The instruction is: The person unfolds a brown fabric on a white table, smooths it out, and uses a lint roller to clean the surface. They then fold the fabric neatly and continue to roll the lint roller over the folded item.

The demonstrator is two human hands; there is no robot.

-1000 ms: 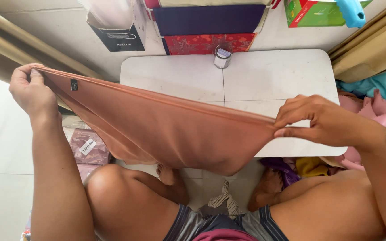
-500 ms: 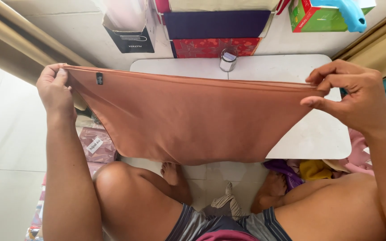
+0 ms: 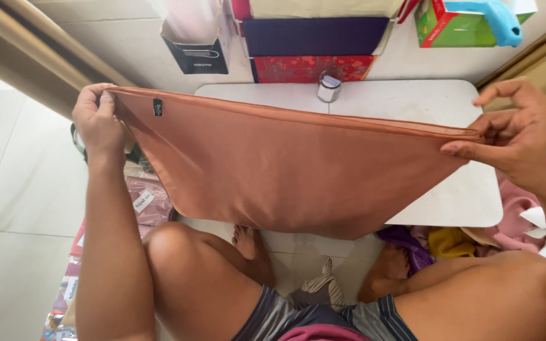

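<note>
A terracotta-orange cloth (image 3: 285, 170) with a small black label near its left corner hangs stretched between both hands above a low white table (image 3: 456, 189). My left hand (image 3: 99, 120) pinches the cloth's left corner at the upper left. My right hand (image 3: 526, 139) pinches the right corner at the right, index finger raised. The cloth hangs in a wide downward triangle and hides the table's front left part and some of my legs.
A small metal tin (image 3: 330, 86) stands at the table's far edge. Behind it are stacked boxes (image 3: 314, 50), a dark paper bag (image 3: 200, 57) and a green box (image 3: 456, 25). Colourful clothes (image 3: 450, 243) lie under the table at right. My bare legs are crossed below.
Both hands moved apart and upward, pulling the cloth's top edge from a sagging diagonal into a taut, almost level line. The right hand shifted further right.
</note>
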